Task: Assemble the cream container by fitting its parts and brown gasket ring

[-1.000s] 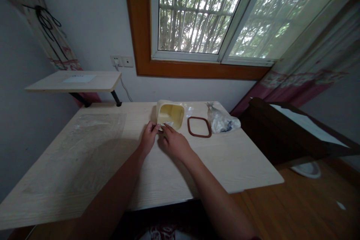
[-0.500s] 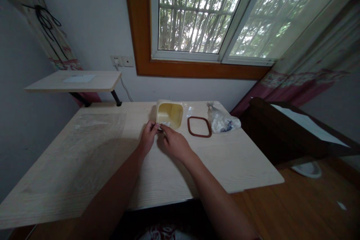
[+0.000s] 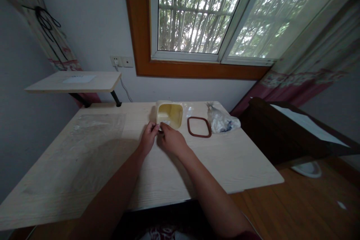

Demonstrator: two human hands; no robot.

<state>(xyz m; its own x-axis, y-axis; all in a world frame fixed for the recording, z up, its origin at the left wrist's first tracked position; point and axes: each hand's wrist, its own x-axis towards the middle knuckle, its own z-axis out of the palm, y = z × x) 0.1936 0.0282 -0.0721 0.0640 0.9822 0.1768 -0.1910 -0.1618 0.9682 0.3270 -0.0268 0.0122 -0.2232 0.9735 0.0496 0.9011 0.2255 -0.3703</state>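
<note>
My left hand [image 3: 147, 138] and my right hand [image 3: 173, 140] meet fingertip to fingertip at the near left corner of a pale yellow square container [image 3: 176, 114]. Both hands are closed in a pinch. Something small and whitish shows between the fingertips, too small and too covered to name. Inside, near the container's front wall, lies a small pale thing whose kind I cannot make out. Right of the container, flat on the table, is a reddish-brown square ring [image 3: 200, 135] with rounded corners.
A crumpled clear plastic bag [image 3: 222, 120] sits at the table's right back corner. On the left a clear plastic sheet [image 3: 98, 127] lies on the pale wooden table [image 3: 225, 165]. A raised shelf [image 3: 56, 82] stands at the back left, and a dark piece of furniture [image 3: 281, 131] is at the right.
My right hand has shifted slightly left and its fingers have curled in closer. Less of the whitish thing at the fingertips shows. The container, ring and bag stay in place.
</note>
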